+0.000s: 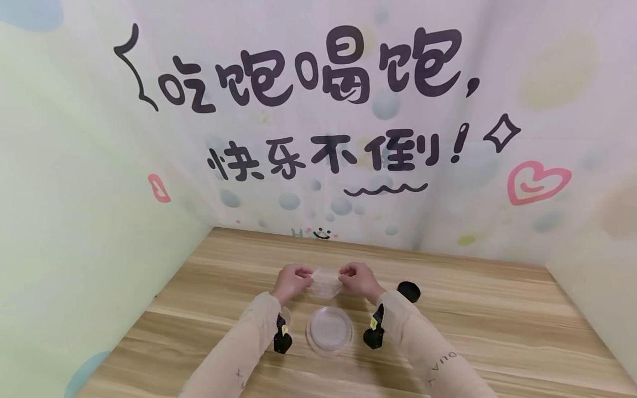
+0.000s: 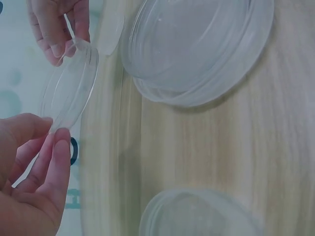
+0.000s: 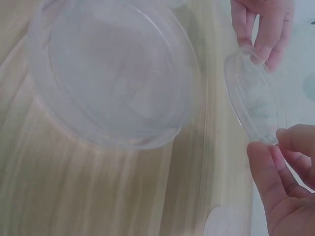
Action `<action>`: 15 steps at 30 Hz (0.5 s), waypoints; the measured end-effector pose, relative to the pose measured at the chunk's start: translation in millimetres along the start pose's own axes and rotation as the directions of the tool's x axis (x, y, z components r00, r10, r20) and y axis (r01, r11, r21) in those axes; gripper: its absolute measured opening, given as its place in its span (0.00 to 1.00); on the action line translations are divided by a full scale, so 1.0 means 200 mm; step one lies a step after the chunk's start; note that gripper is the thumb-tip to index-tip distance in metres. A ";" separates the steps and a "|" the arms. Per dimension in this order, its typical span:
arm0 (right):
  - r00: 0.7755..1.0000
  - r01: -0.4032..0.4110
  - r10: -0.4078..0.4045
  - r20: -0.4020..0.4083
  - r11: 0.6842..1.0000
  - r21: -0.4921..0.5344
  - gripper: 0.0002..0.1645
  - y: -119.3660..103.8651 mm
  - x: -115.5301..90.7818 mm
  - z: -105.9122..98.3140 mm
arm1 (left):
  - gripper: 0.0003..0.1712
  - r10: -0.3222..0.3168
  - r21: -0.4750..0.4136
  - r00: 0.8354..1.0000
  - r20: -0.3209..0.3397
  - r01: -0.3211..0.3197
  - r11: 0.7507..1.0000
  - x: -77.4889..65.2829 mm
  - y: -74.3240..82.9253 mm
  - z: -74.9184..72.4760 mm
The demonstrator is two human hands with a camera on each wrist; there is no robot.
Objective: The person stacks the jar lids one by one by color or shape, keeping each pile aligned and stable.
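- Head view: starting from the left, a small clear piece (image 2: 199, 216), cut off at the lower edge of the left wrist view, is lying on the bench (image 1: 497, 331), near the left sleeve (image 1: 239, 337). It is playing no visible part in the handling.
- The left hand (image 1: 293, 282) is pinching the near rim of a clear disc (image 1: 326, 283) between thumb and fingertips, as the left wrist view is showing.
- In the middle, the clear disc is hanging tilted between the two hands, clear of the bench. The lifting is looking complete, while setting it down is seemingly remaining; whether it is being inspected or turned, the pictures are not telling.
- Nearer the person, a pair of clear dishes (image 1: 329, 330) is resting on the bench, apart from the disc. One rim is showing within a wider one; whether they are nested or merely stacked is staying uncertain. Nothing is joining them to the disc, so the work is probably standing partway.
- The right hand (image 1: 359, 282) is pinching the opposite rim, mirroring the left.
- Farthest right, a black round object (image 1: 409, 292) is lying beyond the right sleeve (image 1: 428, 337), untouched.
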State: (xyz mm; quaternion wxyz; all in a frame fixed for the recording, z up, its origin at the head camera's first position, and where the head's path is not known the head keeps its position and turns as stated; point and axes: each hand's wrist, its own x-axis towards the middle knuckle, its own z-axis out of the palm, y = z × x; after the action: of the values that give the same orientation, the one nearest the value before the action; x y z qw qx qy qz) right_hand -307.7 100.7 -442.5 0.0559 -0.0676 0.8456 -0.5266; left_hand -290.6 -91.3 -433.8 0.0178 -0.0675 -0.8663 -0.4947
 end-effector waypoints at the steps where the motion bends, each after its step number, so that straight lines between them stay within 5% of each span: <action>1: 0.999 0.042 -0.042 0.016 0.999 0.003 0.06 0.01 0.00 -0.01 | 0.10 -0.005 -0.007 1.000 0.009 0.005 1.000 0.00 0.01 0.00; 4: 0.996 0.077 -0.076 0.042 0.997 -0.014 0.05 0.01 -0.02 -0.03 | 0.08 -0.013 -0.023 0.999 0.031 0.014 1.000 -0.01 0.02 -0.01; 15: 0.995 0.016 -0.009 0.095 0.997 -0.071 0.10 -0.01 -0.09 -0.04 | 0.08 -0.059 -0.123 0.981 0.186 0.083 0.989 -0.04 0.02 0.00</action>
State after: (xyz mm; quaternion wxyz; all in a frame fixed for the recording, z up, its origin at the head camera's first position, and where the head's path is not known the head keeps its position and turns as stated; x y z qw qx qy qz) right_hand -291.3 109.8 -436.5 0.0903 -0.0998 0.8598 -0.4926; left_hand -281.5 -90.8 -431.2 -0.0836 -0.0826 -0.8319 -0.5423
